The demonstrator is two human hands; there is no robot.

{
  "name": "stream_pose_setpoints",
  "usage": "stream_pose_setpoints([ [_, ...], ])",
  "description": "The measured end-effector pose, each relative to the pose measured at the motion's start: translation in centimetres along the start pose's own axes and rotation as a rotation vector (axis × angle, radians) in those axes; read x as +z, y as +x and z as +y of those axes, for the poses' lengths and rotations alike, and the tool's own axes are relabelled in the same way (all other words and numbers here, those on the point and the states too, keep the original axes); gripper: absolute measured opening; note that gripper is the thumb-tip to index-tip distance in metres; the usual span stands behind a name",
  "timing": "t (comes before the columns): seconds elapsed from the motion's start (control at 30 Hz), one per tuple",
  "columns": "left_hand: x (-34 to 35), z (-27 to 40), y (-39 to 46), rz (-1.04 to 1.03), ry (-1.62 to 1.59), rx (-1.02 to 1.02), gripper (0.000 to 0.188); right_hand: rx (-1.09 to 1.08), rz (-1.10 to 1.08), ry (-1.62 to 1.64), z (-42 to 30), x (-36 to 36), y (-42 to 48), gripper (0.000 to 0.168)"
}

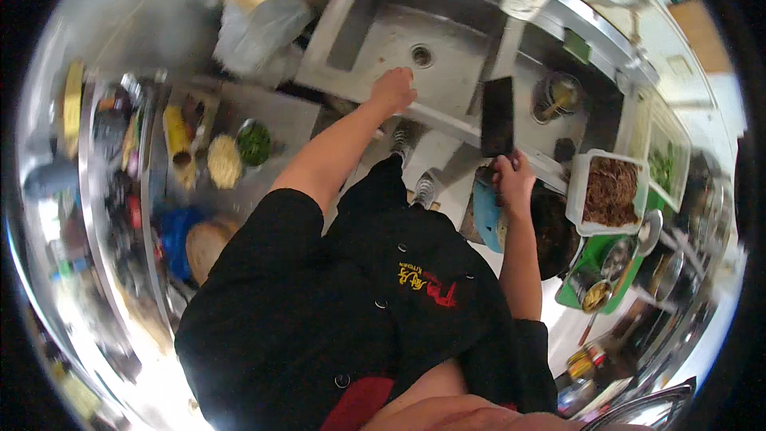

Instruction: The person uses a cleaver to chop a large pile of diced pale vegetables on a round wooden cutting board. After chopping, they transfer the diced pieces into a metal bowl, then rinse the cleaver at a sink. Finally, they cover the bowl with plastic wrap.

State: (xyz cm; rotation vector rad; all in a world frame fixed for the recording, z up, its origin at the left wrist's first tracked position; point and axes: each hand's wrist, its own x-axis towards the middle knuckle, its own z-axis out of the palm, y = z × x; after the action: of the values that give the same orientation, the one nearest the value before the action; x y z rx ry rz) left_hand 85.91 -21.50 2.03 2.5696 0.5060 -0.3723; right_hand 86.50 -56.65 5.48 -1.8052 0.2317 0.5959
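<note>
My right hand [513, 181] grips the handle end of a dark, broad-bladed cleaver [498, 117], its blade over the divider side of the metal sinks. My left hand [394, 91] hangs above the front rim of the large sink basin [431, 30]; its fingers are curled, and whether it holds anything is not clear. In the smaller basin on the right stands a round metal container [558, 96] with something yellowish in it. A light blue cloth or glove-like item [488, 212] hangs beside my right forearm.
Right of the sinks are a white tub of brown shredded food [611, 191], a green tray [583, 251] with metal containers, and a bin of greens [661, 161]. At left, a bowl of chopped greens [254, 142] sits near pale shredded food [225, 161]. A plastic bag [257, 36] lies left of the sink.
</note>
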Motion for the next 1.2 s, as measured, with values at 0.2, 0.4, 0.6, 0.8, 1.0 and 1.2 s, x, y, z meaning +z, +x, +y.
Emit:
stream_pose_setpoints([
  [0.2,4.1,-7.3,-15.6,0.313,0.012,0.106,0.042,0.186,-0.007,0.100,1.6,-0.7,-4.2,0.018],
  [0.4,4.4,-13.0,-31.3,0.336,-0.021,-0.165,0.044,0.122,-0.156,-0.117,5.2,0.9,-4.8,0.025],
  [0.6,8.8,-20.1,-49.1,0.474,-0.123,-0.494,0.041,-0.036,-0.482,-0.328,5.0,10.6,-13.6,0.020],
  [0.8,13.8,-26.1,-66.1,0.733,0.109,-0.757,0.046,-0.429,-0.790,-0.605,8.7,25.2,-25.4,0.023],
  [1.0,17.2,-28.4,-79.3,0.814,-0.093,-0.777,0.041,-1.443,-0.929,-0.820,11.7,39.1,-39.0,0.034],
  [1.2,22.0,-28.2,-84.0,0.797,-0.249,-0.982,0.038,-1.563,-1.243,-0.884,15.7,51.2,-42.7,0.032],
])
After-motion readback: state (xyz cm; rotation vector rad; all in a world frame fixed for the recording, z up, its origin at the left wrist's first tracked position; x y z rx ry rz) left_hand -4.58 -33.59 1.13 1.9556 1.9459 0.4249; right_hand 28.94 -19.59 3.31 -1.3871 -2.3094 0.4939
